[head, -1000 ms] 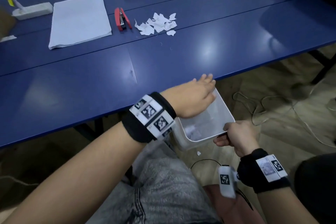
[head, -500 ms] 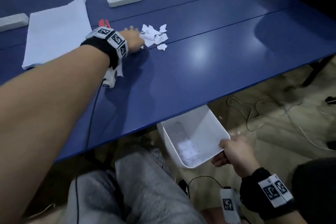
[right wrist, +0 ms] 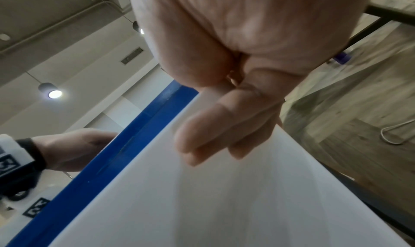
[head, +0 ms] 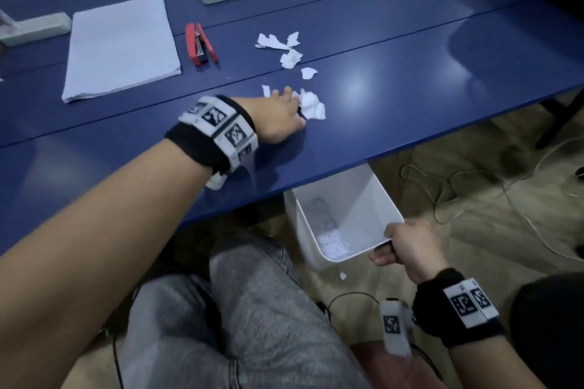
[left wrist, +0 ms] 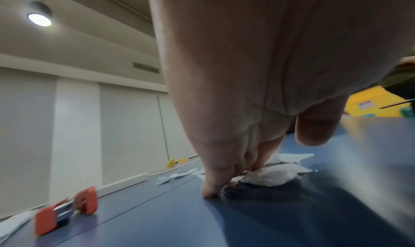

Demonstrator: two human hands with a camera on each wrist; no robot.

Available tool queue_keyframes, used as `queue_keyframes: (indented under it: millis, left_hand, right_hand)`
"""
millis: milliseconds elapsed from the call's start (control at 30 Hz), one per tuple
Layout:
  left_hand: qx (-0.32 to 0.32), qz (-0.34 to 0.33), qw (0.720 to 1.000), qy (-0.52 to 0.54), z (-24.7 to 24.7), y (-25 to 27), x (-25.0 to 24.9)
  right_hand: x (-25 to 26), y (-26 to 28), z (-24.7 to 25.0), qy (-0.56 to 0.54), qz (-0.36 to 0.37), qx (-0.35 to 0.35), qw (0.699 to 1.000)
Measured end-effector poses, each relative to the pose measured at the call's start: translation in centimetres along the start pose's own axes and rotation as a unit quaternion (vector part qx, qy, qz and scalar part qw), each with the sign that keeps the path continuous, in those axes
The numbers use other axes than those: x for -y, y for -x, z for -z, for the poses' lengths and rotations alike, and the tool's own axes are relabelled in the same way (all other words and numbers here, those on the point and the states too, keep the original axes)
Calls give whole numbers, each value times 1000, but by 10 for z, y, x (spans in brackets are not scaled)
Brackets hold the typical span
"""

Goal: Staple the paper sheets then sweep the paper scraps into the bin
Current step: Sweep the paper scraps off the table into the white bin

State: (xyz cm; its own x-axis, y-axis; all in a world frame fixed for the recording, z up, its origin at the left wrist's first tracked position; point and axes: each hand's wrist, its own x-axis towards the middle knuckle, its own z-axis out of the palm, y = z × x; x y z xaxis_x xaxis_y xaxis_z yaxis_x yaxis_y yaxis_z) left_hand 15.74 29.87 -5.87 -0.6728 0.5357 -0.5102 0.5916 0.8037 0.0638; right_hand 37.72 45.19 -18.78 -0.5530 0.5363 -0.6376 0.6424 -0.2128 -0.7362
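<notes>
Left hand lay flat-fingered against scraps near table edge; right hand gripped bin rim below it.

Blue table carries paper sheets, stapler, paper scraps.

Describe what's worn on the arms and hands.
Both forearms are bare, no sleeves; the left hand and right hand wear no gloves. Each wrist carries a black band with white blocks printed with black square markers, and a small white marked camera unit hanging below.
</notes>
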Motion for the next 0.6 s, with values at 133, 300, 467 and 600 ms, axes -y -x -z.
queue_keyframes:
  millis: [133, 300, 467, 600]
  left_hand:
    - [23, -56, 998, 32, -15, 21, -25]
    - [-44, -57, 995, 72, 5, 0, -20]
    - [-45, 90, 995, 10, 31, -39, 22]
    - [-13, 77, 997, 22, 31, -44, 19]
  right_hand:
    - [-6, 2, 0, 0, -3, 1, 1000]
    - [-8, 3, 3, -4, -5, 4, 1000]
    - [-6, 3, 4, -7, -3, -4, 1000]
    - [-4, 2, 5, -4, -2, -4, 1000]
